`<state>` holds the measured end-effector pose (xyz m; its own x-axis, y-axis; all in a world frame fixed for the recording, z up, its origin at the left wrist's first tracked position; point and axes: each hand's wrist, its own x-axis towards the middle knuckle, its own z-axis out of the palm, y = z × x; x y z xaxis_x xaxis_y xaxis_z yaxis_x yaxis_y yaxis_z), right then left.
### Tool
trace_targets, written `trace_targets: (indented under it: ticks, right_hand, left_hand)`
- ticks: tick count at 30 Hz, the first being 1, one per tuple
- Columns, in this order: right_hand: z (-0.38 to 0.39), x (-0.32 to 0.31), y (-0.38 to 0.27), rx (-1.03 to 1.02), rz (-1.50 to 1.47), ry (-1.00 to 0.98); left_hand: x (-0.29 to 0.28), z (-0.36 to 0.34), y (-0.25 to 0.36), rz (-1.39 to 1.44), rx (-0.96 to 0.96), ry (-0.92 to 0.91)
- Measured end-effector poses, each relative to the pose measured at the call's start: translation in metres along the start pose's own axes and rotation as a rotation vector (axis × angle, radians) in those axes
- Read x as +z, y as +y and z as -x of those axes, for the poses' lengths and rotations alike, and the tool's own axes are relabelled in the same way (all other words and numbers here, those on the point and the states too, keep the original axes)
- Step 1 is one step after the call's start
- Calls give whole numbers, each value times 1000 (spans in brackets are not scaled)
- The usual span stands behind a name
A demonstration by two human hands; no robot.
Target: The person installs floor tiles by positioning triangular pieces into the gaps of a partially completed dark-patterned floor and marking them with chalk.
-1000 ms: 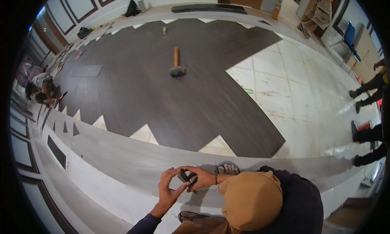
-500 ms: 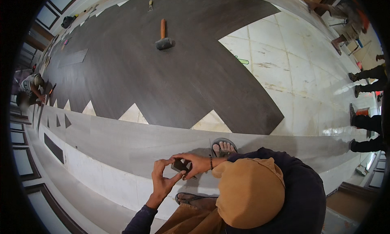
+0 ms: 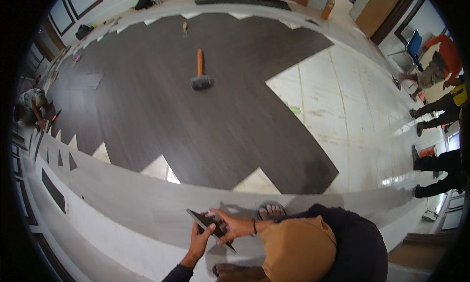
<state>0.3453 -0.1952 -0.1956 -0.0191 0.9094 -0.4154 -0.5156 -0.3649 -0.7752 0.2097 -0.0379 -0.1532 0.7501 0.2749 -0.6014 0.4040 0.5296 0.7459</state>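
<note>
I locate the dark plank piece [image 3: 219, 233] at the lower centre of the frame, tilted between both hands. The left hand [image 3: 199, 241] pinches it, thumb on the face; the right hand [image 3: 236, 227] is partly spread at its right edge, contact pressure indeterminable. I judge the piece light, stiff and smooth, with chip-prone tips; grip the middle, clear of the points.
</note>
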Motion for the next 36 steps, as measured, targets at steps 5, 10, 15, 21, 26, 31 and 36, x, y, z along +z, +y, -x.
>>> trace_targets:
  ticks: [5, 10, 15, 21, 26, 31, 36]
  right_hand:
    - [-23, -38, -11, 101, -137, 58]
    - [-30, -90, -67, 157, 28, 274]
    - [-13, -70, -201, -19, 453, 465]
    - [92, -22, -329, 60, 942, 348]
    - [256, -41, -328, 417, 890, 535]
    - [345, 14, -412, 593, 699, 537]
    - [363, 43, -433, 536, 617, 512]
  left_hand:
    - [-49, -54, 24, 438, -49, 27]
    - [-91, -57, 107, 545, -223, 54]
    - [-58, 23, 219, 609, -196, 132]
    - [6, 202, 260, 428, -24, 709]
    - [80, 366, 239, -183, -55, 898]
    - [188, 493, 339, -92, -239, 831]
    - [230, 561, 385, -71, -261, 819]
